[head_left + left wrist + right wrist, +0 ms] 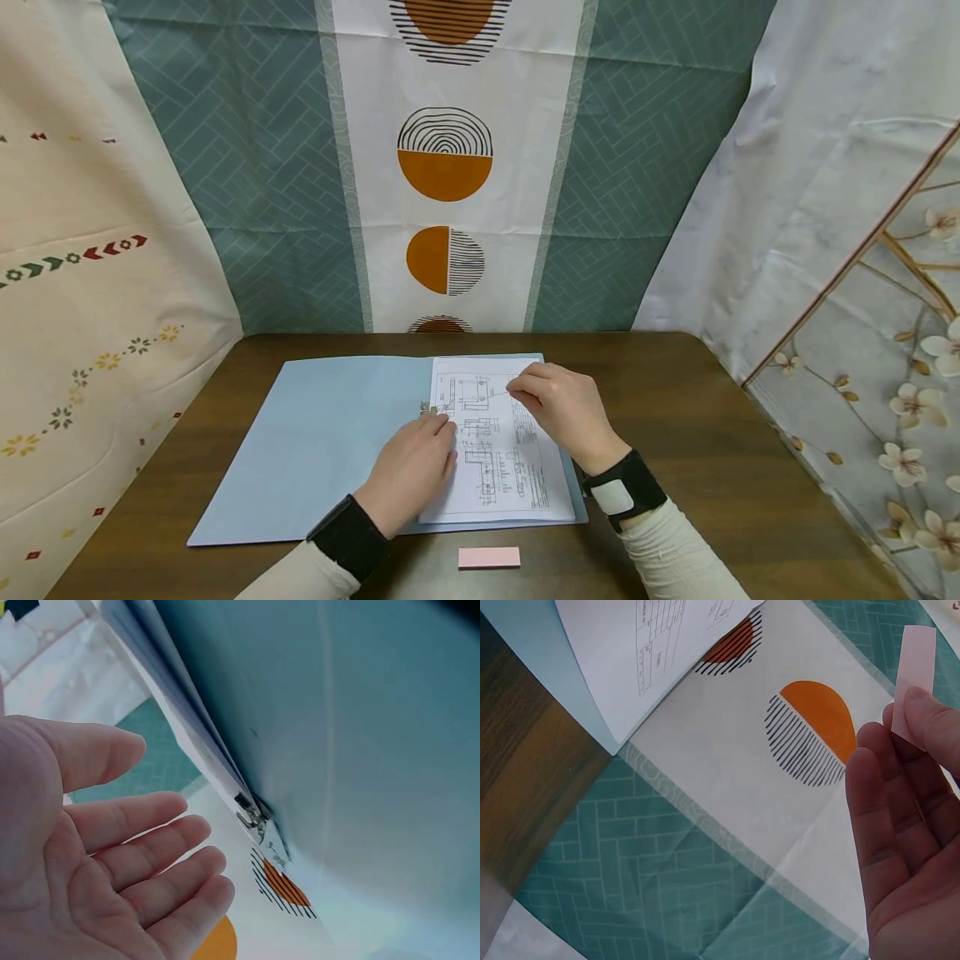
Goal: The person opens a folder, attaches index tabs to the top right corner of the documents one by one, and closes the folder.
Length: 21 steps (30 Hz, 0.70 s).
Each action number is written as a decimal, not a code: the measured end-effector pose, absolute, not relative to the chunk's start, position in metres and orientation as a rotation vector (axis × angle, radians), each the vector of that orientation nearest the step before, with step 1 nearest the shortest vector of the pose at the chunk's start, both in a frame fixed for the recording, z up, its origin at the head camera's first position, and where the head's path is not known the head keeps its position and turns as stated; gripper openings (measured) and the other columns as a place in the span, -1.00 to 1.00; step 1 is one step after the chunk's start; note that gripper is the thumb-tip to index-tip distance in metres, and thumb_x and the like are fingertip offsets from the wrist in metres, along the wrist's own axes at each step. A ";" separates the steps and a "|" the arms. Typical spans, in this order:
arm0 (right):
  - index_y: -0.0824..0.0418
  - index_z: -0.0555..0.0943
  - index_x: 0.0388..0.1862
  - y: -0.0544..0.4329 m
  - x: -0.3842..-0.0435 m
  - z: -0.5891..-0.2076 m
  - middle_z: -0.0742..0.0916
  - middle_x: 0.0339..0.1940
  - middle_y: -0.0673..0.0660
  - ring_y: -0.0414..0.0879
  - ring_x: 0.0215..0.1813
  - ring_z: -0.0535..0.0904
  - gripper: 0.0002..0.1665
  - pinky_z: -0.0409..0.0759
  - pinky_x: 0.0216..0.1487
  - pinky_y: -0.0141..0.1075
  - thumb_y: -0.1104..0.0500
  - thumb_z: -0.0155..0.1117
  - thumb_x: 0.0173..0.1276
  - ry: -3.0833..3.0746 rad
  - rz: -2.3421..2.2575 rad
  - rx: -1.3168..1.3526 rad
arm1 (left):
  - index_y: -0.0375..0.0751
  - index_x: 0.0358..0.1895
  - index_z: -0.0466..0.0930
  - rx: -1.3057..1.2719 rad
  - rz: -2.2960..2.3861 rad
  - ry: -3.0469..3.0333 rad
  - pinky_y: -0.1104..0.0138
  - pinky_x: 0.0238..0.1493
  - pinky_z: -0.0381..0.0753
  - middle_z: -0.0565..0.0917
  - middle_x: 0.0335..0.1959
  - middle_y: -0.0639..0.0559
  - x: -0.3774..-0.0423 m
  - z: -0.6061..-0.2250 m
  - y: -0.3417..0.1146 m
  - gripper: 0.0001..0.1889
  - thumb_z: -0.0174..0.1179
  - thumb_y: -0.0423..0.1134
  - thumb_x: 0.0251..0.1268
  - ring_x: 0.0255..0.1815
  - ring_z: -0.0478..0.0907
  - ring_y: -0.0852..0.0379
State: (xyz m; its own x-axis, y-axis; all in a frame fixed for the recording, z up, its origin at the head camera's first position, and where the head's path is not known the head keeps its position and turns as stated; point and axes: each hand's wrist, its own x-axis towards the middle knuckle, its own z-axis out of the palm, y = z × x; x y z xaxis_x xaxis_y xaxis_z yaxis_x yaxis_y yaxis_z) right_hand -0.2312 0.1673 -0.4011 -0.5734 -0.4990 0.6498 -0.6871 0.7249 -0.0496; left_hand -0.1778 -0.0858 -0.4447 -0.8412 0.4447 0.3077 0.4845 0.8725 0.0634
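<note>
Near the head frame's lower centre, the right hand (561,410) pinched a pink slip (916,664) over a drawing (501,442); the left hand (414,468), fingers loosely extended, was by the drawing's left edge. A pink pad (489,557) sat below.

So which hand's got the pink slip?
The right hand: it pinches the slip, while the left hand holds nothing.

Brown and wooden, the table (675,400) extends rightward past the grip of the right hand (562,408). On it a blue folder (315,442) lies open, under the grip and off to its left; a pink pad (489,558) lies on the near side of the grip, just beside the folder's edge.
</note>
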 end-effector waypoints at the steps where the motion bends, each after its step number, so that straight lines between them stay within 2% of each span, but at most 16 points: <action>1: 0.08 0.91 -0.13 0.167 -0.231 -0.401 0.87 -0.19 -0.03 -0.13 -0.17 0.77 -0.72 0.79 -0.09 -0.23 0.32 0.77 0.20 -2.307 0.397 0.893 | -0.39 0.22 0.75 -0.694 -0.196 -2.760 -0.02 0.39 0.62 0.75 0.24 -0.25 -0.179 -0.445 -0.086 -0.59 0.49 -0.18 0.48 0.35 0.68 -0.21; 12: 0.06 0.91 -0.09 0.163 -0.236 -0.405 0.86 -0.20 -0.05 -0.17 -0.22 0.77 -0.71 0.76 -0.19 -0.27 0.31 0.75 0.24 -2.293 0.381 0.909 | -0.42 0.21 0.74 -0.633 -0.248 -2.868 -0.03 0.36 0.64 0.76 0.24 -0.27 -0.186 -0.447 -0.086 -0.59 0.47 -0.17 0.49 0.33 0.70 -0.20; 21: 0.07 0.91 -0.11 0.168 -0.235 -0.407 0.85 -0.20 -0.03 -0.13 -0.22 0.76 -0.73 0.77 -0.16 -0.22 0.30 0.76 0.24 -2.354 0.341 0.850 | -0.43 0.18 0.75 -0.658 -0.256 -2.912 0.03 0.33 0.67 0.78 0.18 -0.24 -0.187 -0.447 -0.084 -0.59 0.48 -0.17 0.49 0.24 0.73 -0.13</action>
